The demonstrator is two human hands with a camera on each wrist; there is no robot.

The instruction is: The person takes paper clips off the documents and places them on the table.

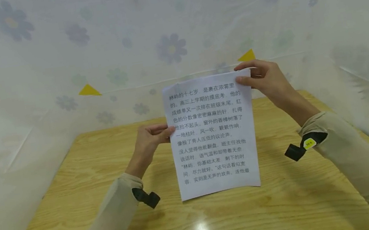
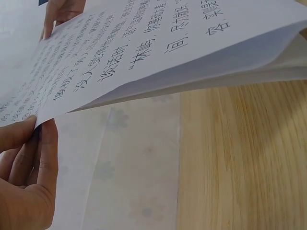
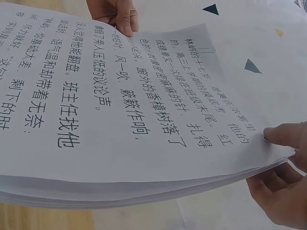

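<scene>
Wood table (image 1: 77, 208); floral curtain (image 1: 89, 45) behind.

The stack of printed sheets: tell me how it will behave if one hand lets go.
The stack of printed sheets is thin and loose, with edges fanning in the right wrist view, so it would probably droop and splay. The left hand and right hand pinch only its edges; sheets may slip.

The stack of paper (image 1: 213, 134) is white, printed with rows of black characters. The table (image 1: 87, 207) is light yellow-brown wood with darker grain lines. The surrounding sheet (image 1: 89, 45) is translucent white, patterned with pale blue-grey flowers with yellow centres and with yellow triangles (image 1: 89, 90). The sleeves (image 1: 357, 161) are beige, each with a black wrist strap (image 1: 146, 197).
</scene>
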